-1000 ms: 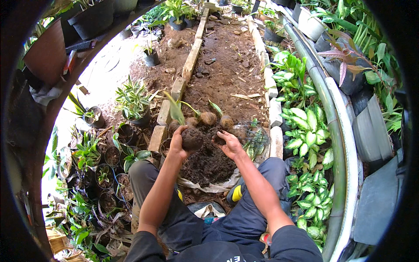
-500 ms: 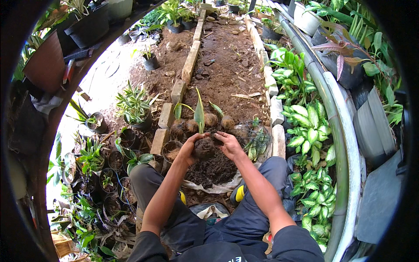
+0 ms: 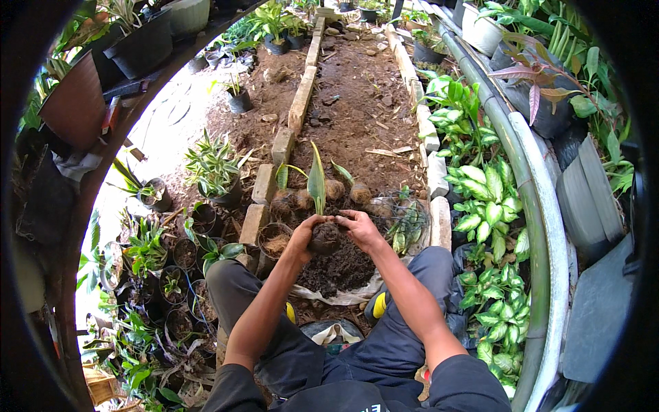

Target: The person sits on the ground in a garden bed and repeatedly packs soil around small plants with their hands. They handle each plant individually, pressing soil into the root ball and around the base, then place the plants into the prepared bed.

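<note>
Between my legs I hold an upright, yellow-edged snake plant leaf [image 3: 316,182] set in a dark ball of soil [image 3: 326,239]. My left hand [image 3: 306,233] wraps the ball's left side, with the fingers near the leaf's base. Across from it, my right hand [image 3: 362,231] presses curled fingers on the ball's upper right. Underneath lies a heap of loose dark soil [image 3: 336,272] on a whitish sheet [image 3: 343,298]. Just beyond my hands sits a row of brown fibrous balls [image 3: 360,193], some with leaves sticking up.
A pot of brown fibre [image 3: 275,240] stands by my left knee. Brick edging [image 3: 282,145] borders the dirt path [image 3: 350,103] ahead. Potted plants [image 3: 218,175] crowd the left; variegated leafy plants [image 3: 485,189] and a bamboo rail [image 3: 534,226] line the right.
My right hand has come in closer against the soil ball and the leaf's base. My left hand keeps hold of the ball, and the whole view has shifted slightly.
</note>
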The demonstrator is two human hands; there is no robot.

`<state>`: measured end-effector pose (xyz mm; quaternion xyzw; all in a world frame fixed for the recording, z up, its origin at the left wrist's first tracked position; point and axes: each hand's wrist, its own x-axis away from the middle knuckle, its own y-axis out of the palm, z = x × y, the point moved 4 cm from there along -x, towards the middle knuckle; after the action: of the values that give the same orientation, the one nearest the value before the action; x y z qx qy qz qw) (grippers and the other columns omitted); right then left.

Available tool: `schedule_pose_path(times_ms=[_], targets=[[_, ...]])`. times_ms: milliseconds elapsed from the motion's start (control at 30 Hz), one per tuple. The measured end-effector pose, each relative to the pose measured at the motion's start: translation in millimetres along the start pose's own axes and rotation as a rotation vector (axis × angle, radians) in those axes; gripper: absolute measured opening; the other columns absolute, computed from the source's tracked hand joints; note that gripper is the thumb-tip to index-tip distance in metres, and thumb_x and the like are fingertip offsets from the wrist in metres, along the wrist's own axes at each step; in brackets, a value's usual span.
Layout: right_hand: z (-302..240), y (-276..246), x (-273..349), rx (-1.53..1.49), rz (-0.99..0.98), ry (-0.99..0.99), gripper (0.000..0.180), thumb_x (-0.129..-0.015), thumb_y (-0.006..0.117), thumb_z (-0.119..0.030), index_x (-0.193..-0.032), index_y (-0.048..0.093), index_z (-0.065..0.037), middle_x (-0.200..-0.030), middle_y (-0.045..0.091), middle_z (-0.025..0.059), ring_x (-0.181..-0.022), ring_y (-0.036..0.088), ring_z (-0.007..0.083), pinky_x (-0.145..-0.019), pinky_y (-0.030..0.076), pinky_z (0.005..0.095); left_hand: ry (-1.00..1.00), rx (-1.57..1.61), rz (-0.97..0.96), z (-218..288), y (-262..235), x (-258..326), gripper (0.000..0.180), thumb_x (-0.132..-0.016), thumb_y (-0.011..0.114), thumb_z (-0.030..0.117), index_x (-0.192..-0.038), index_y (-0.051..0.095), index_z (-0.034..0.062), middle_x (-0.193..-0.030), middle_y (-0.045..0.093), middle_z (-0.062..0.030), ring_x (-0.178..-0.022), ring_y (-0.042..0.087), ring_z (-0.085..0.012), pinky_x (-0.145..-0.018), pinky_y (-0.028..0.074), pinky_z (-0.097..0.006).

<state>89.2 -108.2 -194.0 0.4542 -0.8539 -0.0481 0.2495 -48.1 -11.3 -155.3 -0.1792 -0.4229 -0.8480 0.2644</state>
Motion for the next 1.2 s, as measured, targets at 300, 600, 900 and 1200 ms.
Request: schedule_pose_path(times_ms=[300,600,900,1200], targets=[[5,-2,-6,0.259,0.099,-0.165,0.048,-0.093,0.072,-0.024,-0.128,0.058,0.007,-0.089,0.066,0.0051,-0.065,0.053,0.0050,-0.051,0.039,0.0239,0.041,-0.003,0.098,-3,5,6,0.026,-0.094,0.056,0.024,-0.109,0.068,0.0050,-0.095,0.072,-0.0042,-0.079,0.069,-0.0171,-0.070,0.058,-0.032],[-11,10,6,-0.236,-0.010,0.058,0.020,-0.096,0.067,-0.017,-0.112,0.063,-0.006,-0.103,0.070,0.0040,-0.094,0.068,0.0147,-0.081,0.058,0.0340,0.003,0.083,-0.064,4,1,-3,0.027,-0.094,0.057,0.027,-0.107,0.069,0.0061,-0.098,0.073,-0.0055,-0.082,0.070,-0.0186,-0.074,0.059,-0.034],[-26,-17,0,-0.361,0.015,-0.019,0.018,-0.099,0.061,-0.016,-0.112,0.064,-0.004,-0.103,0.071,0.0064,-0.093,0.068,0.0181,-0.082,0.059,0.0405,0.126,0.116,-0.070,30,10,11,0.060,-0.099,0.044,0.059,-0.112,0.065,0.0050,-0.114,0.070,-0.0108,-0.097,0.069,-0.0209,-0.086,0.057,-0.038],[-27,-18,4,-0.463,0.103,-0.003,0.015,-0.098,0.063,-0.017,-0.107,0.065,-0.006,-0.098,0.070,0.0046,-0.088,0.068,0.0181,-0.080,0.060,0.0389,0.197,0.048,-0.084,31,16,15,0.086,-0.095,0.029,0.075,-0.113,0.067,0.0006,-0.112,0.070,-0.0142,-0.097,0.069,-0.0234,-0.087,0.057,-0.038]])
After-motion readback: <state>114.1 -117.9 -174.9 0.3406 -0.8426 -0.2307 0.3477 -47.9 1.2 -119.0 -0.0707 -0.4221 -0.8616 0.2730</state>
